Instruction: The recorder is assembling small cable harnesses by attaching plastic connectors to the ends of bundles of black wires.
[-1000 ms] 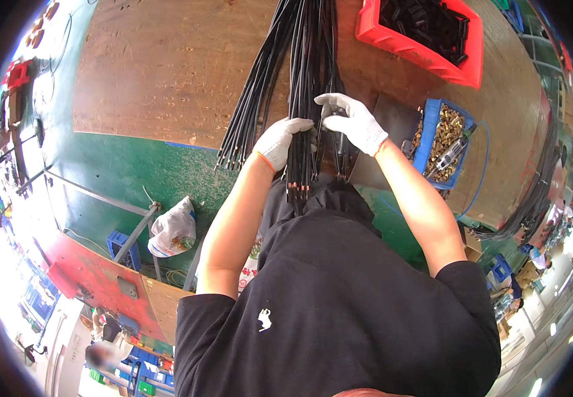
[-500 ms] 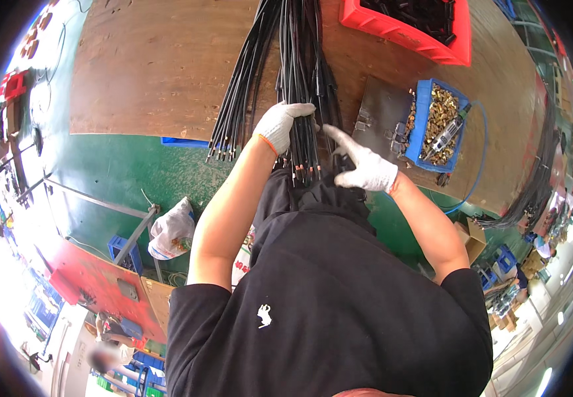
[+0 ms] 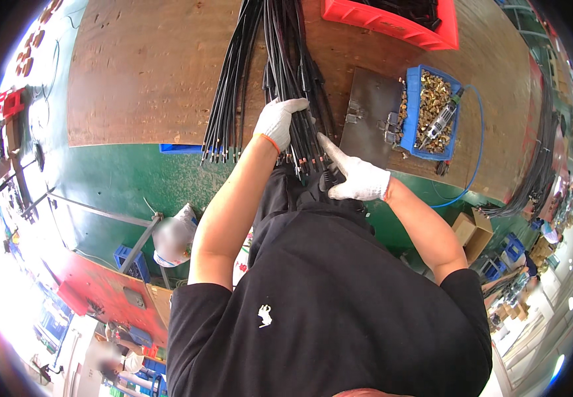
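A bundle of black cables [image 3: 280, 53] hangs over the table's near edge toward me, with bare copper-coloured tips at the lower ends. My left hand [image 3: 277, 124], in a white glove with an orange cuff edge, is closed round the middle strands. To its right, my gloved right hand [image 3: 360, 177] has its thumb and forefinger spread apart beside the cable ends. The forefinger reaches the bundle's right side; whether it touches is unclear. A ribbed black piece [image 3: 328, 178] shows near the right thumb. More cables [image 3: 223, 126] fan out loose to the left.
On the brown wooden table [image 3: 147, 79] stand a red bin [image 3: 392, 28] of black parts and a blue tray [image 3: 410, 112] of brass-coloured fittings. A tool [image 3: 440, 124] with a blue hose lies on the fittings. A dark plate [image 3: 369, 99] sits beside the tray.
The table and its bins sit slightly farther left in view. My left hand keeps its hold on the cables. My right hand stays beside the ends, thumb and forefinger still apart.
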Demonstrator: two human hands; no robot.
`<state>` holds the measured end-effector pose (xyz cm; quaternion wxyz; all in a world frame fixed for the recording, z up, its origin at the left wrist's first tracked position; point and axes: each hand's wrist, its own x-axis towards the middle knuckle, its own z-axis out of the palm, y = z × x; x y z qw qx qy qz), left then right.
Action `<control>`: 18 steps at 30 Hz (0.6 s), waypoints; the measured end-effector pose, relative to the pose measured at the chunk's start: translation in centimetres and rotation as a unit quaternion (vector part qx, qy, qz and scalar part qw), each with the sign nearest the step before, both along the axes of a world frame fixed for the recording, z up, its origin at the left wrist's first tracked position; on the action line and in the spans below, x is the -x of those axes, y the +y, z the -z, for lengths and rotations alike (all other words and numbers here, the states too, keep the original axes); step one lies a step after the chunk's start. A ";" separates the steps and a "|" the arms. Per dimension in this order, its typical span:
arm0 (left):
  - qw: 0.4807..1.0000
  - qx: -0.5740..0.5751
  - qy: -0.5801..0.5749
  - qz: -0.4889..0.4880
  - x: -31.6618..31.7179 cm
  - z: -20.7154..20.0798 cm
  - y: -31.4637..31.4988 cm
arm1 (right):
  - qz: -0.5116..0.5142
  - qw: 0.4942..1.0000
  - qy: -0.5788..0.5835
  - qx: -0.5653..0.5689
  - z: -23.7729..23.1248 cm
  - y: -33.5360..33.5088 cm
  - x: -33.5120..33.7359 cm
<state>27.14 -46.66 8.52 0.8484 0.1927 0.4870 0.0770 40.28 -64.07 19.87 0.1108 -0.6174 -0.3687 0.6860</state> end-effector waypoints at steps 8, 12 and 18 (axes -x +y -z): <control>1.000 0.004 0.009 -0.008 -0.3 0.5 0.0 | 0.184 0.971 0.145 -0.057 3.4 0.9 -0.1; 1.000 0.000 0.013 0.003 0.2 0.7 0.2 | 0.115 0.987 0.110 -0.002 3.9 2.2 0.3; 0.999 -0.012 0.029 0.019 0.9 0.5 0.4 | 0.080 0.988 0.127 0.029 5.8 4.2 1.0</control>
